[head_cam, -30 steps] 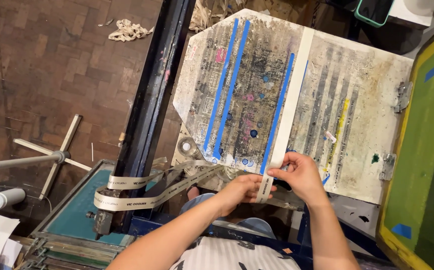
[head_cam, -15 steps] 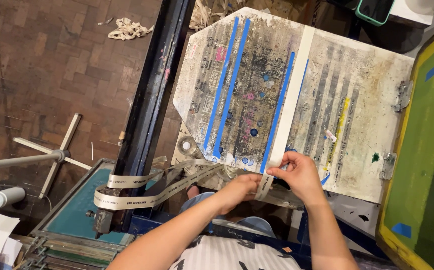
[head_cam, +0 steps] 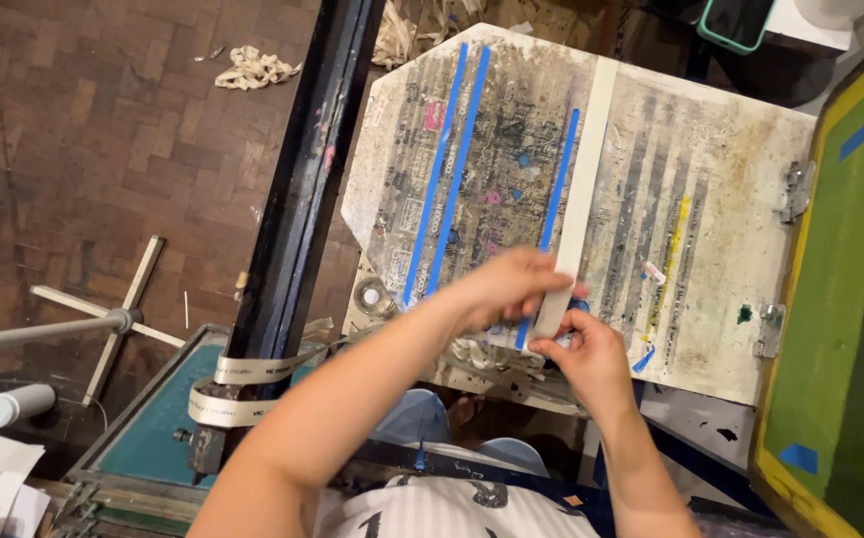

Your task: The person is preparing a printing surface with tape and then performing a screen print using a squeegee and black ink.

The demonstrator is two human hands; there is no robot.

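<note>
Two bare hands meet at the near edge of a stained, ink-marked printing board (head_cam: 711, 259), seen from above; the left hand (head_cam: 511, 289) reaches across from the left and pinches the near end of a long cream strip of tape (head_cam: 583, 169) between thumb and fingers; the right hand (head_cam: 581, 354) sits just below it, fingers curled and closed on the same end of the strip, near where it meets the board's edge.

That cream tape runs straight up the board, from the hands to the far edge, lying flat between a single blue tape line (head_cam: 556, 189) on its left and grey printed bars on its right; two more blue tape lines (head_cam: 452, 159) run parallel further left.

Judging by its look, the strip is light, thin and limp, with a sticky underside; it would likely tear or crease if pulled sideways, so the free near end, where both hands already are, seems the sensible place to grip; a slow, low pull would suit it.

Containers are few; a small white cylinder (head_cam: 15, 404), perhaps a can, lies on its side at the far left, contents not visible; a round lidded jar or tape roll (head_cam: 372, 297) sits just off the board's near left corner, too small to tell what it holds.

A green framed screen (head_cam: 850, 299) stands at the right; crumpled tape scraps (head_cam: 252, 68) lie on the brick floor (head_cam: 83, 149).
</note>
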